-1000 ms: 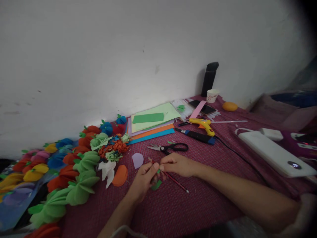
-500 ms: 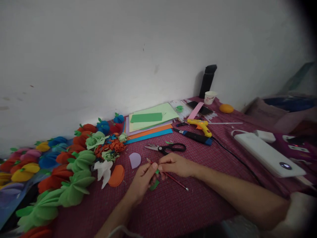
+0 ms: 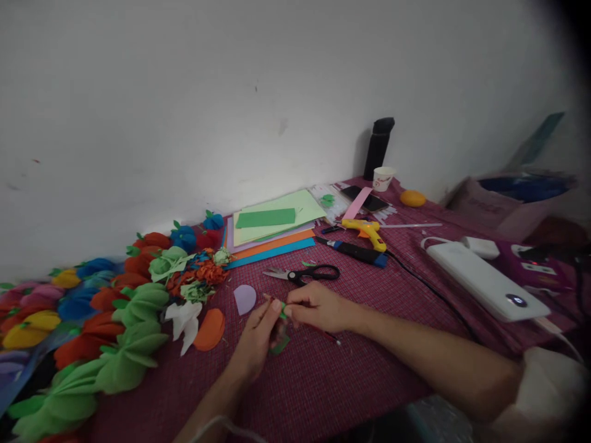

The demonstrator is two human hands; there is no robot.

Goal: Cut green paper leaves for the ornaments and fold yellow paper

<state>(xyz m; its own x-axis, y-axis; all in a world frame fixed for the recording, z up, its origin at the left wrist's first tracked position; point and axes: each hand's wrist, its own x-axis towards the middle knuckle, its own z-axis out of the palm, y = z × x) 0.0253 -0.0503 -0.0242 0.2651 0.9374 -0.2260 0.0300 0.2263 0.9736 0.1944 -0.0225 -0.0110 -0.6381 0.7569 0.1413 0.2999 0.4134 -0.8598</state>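
Note:
Low in the middle of the view, my two hands meet over the tablecloth. My left hand [image 3: 262,335] pinches a small green paper piece [image 3: 283,311] between thumb and fingers. From the other side, the fingertips of my right hand [image 3: 318,307] are closed on the same piece. Its exact shape is mostly covered by my fingers. Under my left hand shows another green scrap [image 3: 280,346]; whether it touches the hand I cannot tell. A dark red pencil [image 3: 329,336] lies partly hidden beneath my right hand. Black-handled scissors [image 3: 302,274] rest just beyond my hands.
Paper pumpkins [image 3: 133,338] in several colours crowd the left side, beside crumpled scraps [image 3: 198,277]. Coloured sheets [image 3: 277,237] are stacked near the wall. A yellow glue gun [image 3: 364,231], a utility knife [image 3: 355,251], a paper cup [image 3: 383,178] and a white power bank [image 3: 484,280] occupy the right.
The whole scene has shifted slightly left as my head turned. My fingers have moved a little around the green piece, which shows more clearly between them.

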